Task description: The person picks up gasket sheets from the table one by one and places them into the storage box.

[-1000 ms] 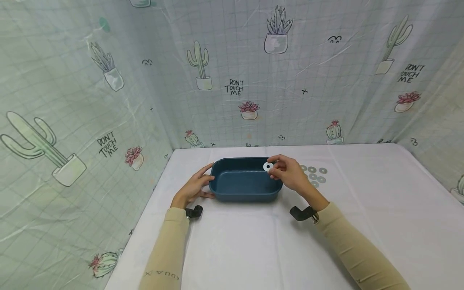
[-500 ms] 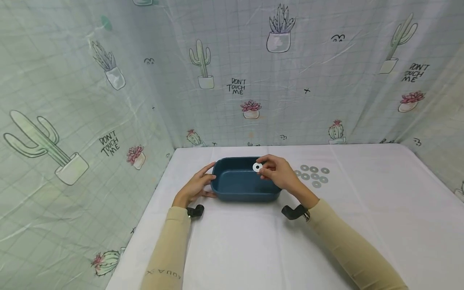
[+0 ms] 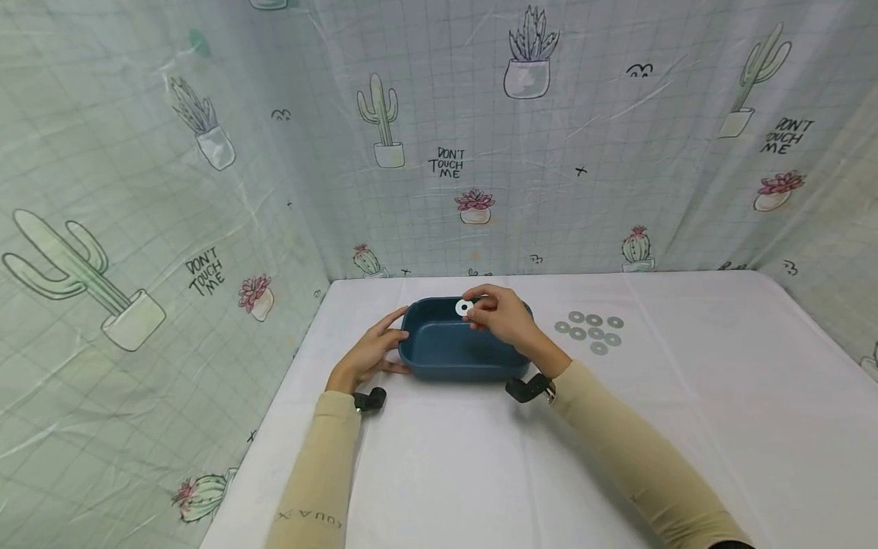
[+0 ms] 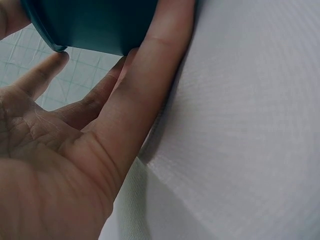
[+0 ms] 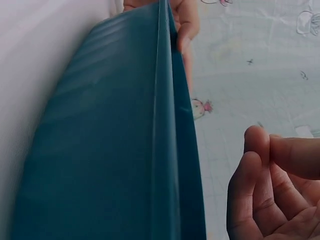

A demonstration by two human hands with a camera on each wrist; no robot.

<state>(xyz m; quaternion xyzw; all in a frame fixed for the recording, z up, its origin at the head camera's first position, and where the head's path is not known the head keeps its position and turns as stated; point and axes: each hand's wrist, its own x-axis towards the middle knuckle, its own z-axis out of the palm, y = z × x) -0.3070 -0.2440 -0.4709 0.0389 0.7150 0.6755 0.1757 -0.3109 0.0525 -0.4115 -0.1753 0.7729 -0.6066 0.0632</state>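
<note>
Shifted left over the blue tray near the table's far edge, right grip pinching a white ring, left grip holding the tray's left end, pale rings off its right.

The white-covered table carries a dark blue, round-cornered rectangular basin, standing upright nearer the far edge than the near one, its long sides running crosswise, and, just to its right, a loose cluster of eight flat, grey-green rings lying close together.
</note>
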